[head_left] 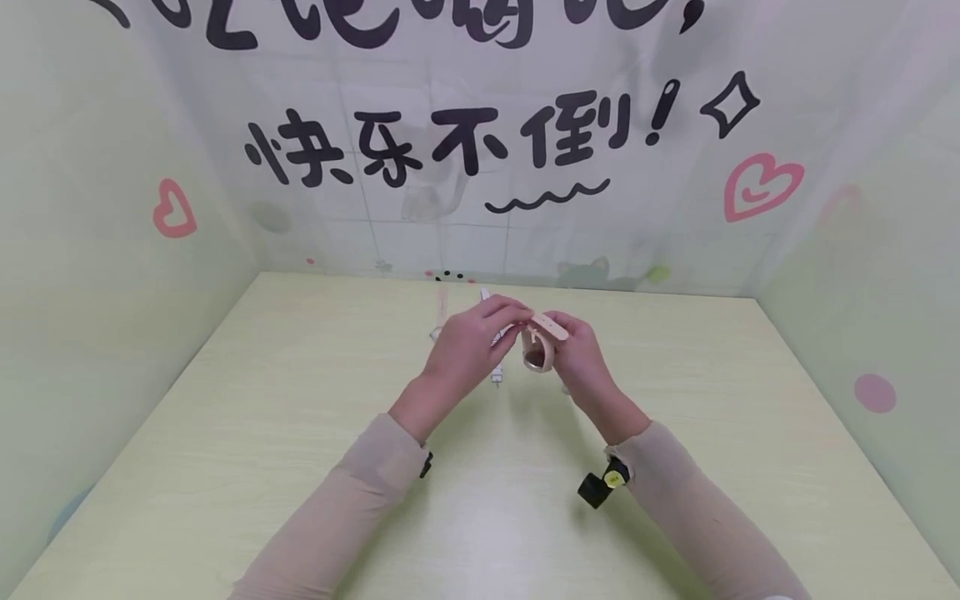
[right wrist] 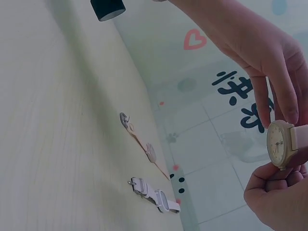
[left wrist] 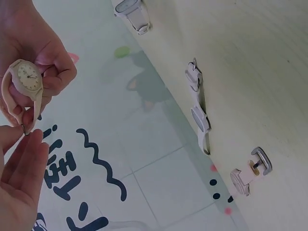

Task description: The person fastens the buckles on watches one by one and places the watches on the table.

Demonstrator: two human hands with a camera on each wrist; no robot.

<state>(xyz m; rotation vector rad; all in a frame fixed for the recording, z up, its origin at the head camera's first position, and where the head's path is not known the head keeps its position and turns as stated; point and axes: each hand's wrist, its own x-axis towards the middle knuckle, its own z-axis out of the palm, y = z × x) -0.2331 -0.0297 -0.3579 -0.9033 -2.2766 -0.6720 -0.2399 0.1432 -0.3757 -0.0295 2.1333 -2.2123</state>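
Note:
A pale pink wristwatch (head_left: 537,357) with a round light dial is held up above the table between both hands. My right hand (head_left: 583,357) grips the watch by its strap, fingers curled. My left hand (head_left: 468,337) pinches the strap at its buckle end; in the left wrist view, the left fingertips (left wrist: 36,144) meet the small metal buckle. The dial of the held watch (right wrist: 278,143) faces the camera in the right wrist view. Part of the strap is hidden by the fingers.
Behind the hands, a white watch (left wrist: 199,118) and a pink watch (left wrist: 240,182) lie on the pale wooden table (head_left: 225,433). Another light watch (left wrist: 134,14) lies off to the right. A printed curtain (head_left: 420,208) stands along the table's back edge.

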